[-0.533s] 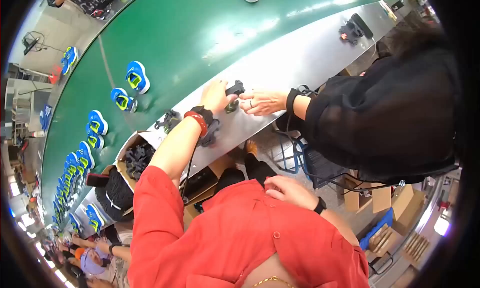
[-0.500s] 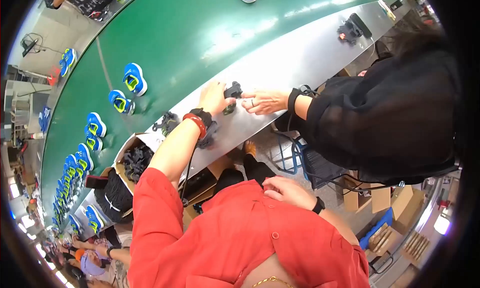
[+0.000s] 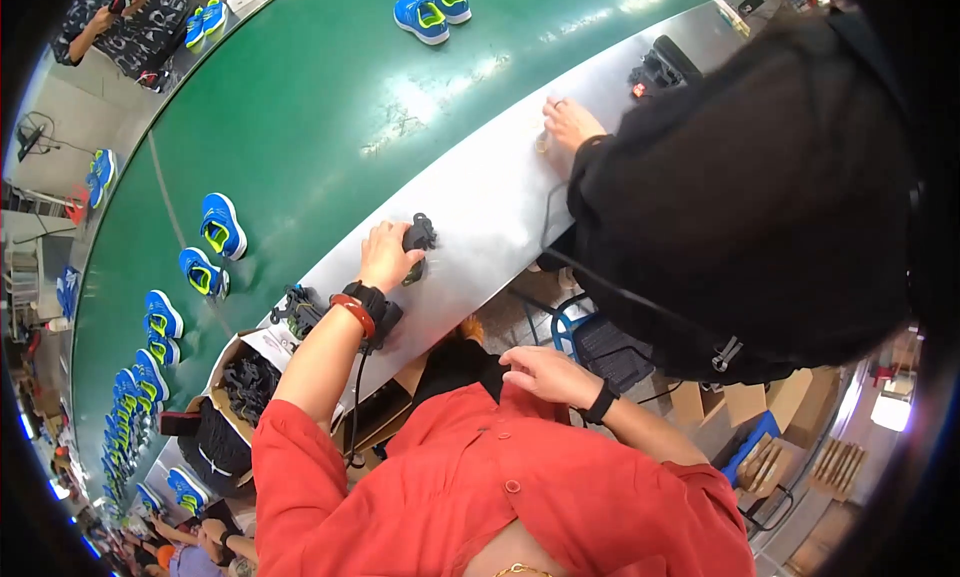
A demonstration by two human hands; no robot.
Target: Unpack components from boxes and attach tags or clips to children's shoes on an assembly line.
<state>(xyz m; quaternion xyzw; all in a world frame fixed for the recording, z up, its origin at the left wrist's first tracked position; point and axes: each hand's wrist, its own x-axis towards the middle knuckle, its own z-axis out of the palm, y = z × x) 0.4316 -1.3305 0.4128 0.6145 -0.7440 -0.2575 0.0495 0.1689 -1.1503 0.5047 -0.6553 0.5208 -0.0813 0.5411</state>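
On the metal ledge, my left hand (image 3: 383, 260) rests with its fingers and thumb closed round a small bundle of black pieces (image 3: 421, 233). What kind of pieces they are is too small to tell. Beneath that wrist, which wears a dark band and a red bracelet, lies a dark object, partly hidden. A further black cluster (image 3: 297, 312) lies left of my forearm. In front of my red shirt hangs my right hand (image 3: 552, 375), its fingers loosely bent and apart from the ledge, with nothing visible in them.
Blue shoes (image 3: 223, 226) with lime linings stand along the green conveyor belt (image 3: 330, 157), another pair (image 3: 432, 14) at the far side. An open carton (image 3: 246, 379) of black pieces sits left of me. A co-worker in black (image 3: 740, 217) leans in at the right, one hand (image 3: 572, 125) on the ledge.
The co-worker's hand has drawn away from the black bundle toward the far right. My left hand stays at the bundle. The view has shifted, and another shoe pair shows fully at the top.
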